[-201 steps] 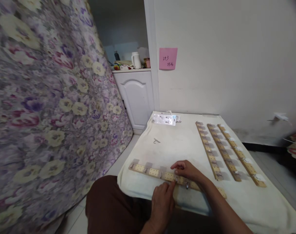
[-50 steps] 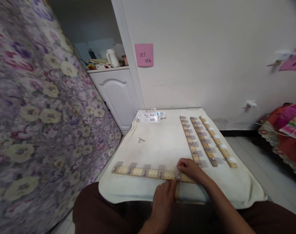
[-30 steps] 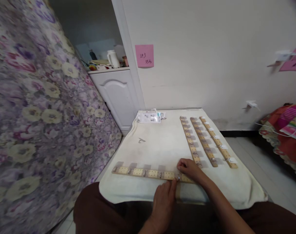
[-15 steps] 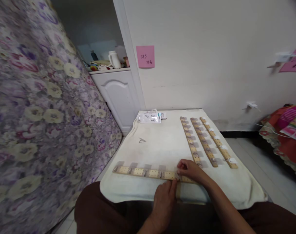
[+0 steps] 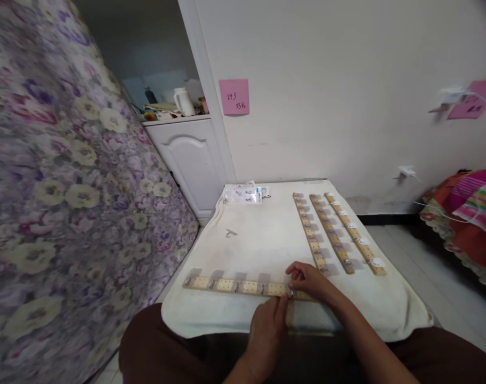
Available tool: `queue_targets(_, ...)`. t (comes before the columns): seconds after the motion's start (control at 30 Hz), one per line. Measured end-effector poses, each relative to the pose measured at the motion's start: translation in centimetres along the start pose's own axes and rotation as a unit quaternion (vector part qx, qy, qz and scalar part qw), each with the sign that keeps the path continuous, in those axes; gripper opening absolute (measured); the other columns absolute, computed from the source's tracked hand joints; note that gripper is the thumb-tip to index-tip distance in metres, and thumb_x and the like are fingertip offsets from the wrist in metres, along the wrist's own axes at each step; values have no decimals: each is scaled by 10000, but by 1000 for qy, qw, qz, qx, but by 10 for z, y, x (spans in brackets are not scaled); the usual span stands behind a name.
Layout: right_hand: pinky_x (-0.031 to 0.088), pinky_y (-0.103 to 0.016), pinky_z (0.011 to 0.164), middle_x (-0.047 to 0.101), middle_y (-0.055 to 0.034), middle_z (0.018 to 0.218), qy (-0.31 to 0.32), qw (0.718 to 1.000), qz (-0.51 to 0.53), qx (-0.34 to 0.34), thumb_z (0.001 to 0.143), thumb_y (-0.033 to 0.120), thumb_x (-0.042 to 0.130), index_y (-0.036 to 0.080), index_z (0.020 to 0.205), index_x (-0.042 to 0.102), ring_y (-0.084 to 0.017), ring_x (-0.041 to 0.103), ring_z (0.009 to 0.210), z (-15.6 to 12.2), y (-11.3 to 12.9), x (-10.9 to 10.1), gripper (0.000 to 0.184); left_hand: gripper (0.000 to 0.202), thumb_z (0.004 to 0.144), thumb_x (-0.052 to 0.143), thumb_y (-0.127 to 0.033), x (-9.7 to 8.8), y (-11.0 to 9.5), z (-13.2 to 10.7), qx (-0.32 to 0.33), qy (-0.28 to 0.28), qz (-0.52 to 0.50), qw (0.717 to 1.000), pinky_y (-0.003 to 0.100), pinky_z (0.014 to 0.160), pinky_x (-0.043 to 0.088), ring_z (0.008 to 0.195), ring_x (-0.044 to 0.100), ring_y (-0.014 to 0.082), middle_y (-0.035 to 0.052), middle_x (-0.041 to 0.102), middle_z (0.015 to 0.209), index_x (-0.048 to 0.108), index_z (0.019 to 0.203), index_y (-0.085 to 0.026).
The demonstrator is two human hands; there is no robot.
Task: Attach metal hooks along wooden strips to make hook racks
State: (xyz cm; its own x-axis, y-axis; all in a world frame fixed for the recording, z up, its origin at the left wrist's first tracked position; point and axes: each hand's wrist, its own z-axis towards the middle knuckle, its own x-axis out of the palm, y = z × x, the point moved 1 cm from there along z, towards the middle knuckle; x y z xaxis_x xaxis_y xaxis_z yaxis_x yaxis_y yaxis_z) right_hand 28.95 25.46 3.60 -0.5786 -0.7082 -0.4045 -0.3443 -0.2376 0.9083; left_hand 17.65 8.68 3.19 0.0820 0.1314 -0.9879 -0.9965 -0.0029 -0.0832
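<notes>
Near the table's front edge lies a narrow wooden strip (image 5: 249,286) with small holes, running sideways. Metal hooks (image 5: 236,288) with clear backing plates sit along it at intervals. My left hand (image 5: 267,322) rests in front of the strip, its fingertips pressed on the front edge beside a hook (image 5: 290,293). My right hand (image 5: 309,280) reaches in from the right, thumb and fingers curled together over that same hook. Its backing is hidden by the fingers. The strip's right end is covered by my right hand and forearm. A loose hook (image 5: 230,233) lies on the cloth farther back.
Three similar strips with hooks (image 5: 339,242) lie lengthwise on the right. Clear packaging (image 5: 243,196) sits at the back left of the cloth-covered table (image 5: 262,240). A floral curtain (image 5: 67,213) hangs at left. A white cabinet (image 5: 187,154) and wall stand behind.
The view has shifted slightly, so things on the table appear a little farther left. Both hands stay at the same hook, with the right fingers slightly changed in pose.
</notes>
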Motion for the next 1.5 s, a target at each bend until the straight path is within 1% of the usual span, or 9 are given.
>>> queue_targets(0.27,436,-282,704,661,-49,851,-41,996,-70,-34,749,251,570,181,883,662,-182,589,774,-9,15,-9,177,607,754,455,-28,-1,-1,-2,-15,-13,-23,1000,344,740,489,859,569,203,76,596,1010,376,1327,-212)
queue_targets(0.4,439,-295,707,666,-51,833,-147,984,-71,-72,820,324,497,185,899,648,-191,592,765,-20,36,-36,220,598,766,431,-32,-2,2,-2,-7,-20,-46,999,352,761,494,883,572,209,84,596,1016,363,1335,-203)
queue_targets(0.53,446,-287,687,671,-38,840,-270,961,-35,-57,826,377,493,196,954,630,-184,590,748,-36,48,-71,260,634,748,410,-14,-4,6,-3,11,-37,-64,997,344,778,502,907,581,202,88,602,1063,337,1349,-203)
queue_targets(0.77,452,-277,611,666,-35,780,-312,950,-5,-22,803,427,512,188,921,635,-158,549,621,-43,32,-91,293,381,851,394,-139,-31,16,-1,35,-107,-79,990,307,740,509,874,600,186,74,621,1038,457,1218,-218)
queue_targets(0.87,458,-278,604,666,-36,789,-302,953,-1,-21,802,448,513,195,911,628,-158,550,616,-41,30,-90,299,252,889,377,-195,-59,43,15,-14,-121,-89,989,288,737,491,838,595,169,42,613,919,529,1086,-228)
queue_targets(1.0,453,-277,597,667,-33,761,-305,952,-21,-13,805,453,507,200,928,634,-168,563,630,-41,31,-89,309,258,903,353,-226,-92,111,58,-151,-101,-63,981,258,802,463,888,585,142,21,584,973,530,1090,-222)
queue_targets(1.17,467,-279,618,672,-28,760,-293,956,-31,-4,808,464,504,211,921,637,-179,582,657,-39,28,-86,307,406,852,373,-113,-92,186,111,-211,-85,-26,974,303,866,427,1065,534,190,85,488,1274,468,1240,-191)
queue_targets(1.3,478,-284,615,680,-24,757,-278,959,-46,10,803,478,502,222,901,642,-187,592,649,-33,23,-82,307,376,819,425,-81,-74,205,135,-199,-48,-39,978,293,908,383,1104,515,182,52,445,1368,545,1150,-213)
queue_targets(1.5,461,-278,619,678,-20,740,-278,959,-58,10,807,466,483,229,843,638,-197,598,680,-27,20,-77,286,167,827,435,-168,-71,216,147,-233,-43,-114,965,292,850,373,956,550,187,50,621,967,601,806,-171)
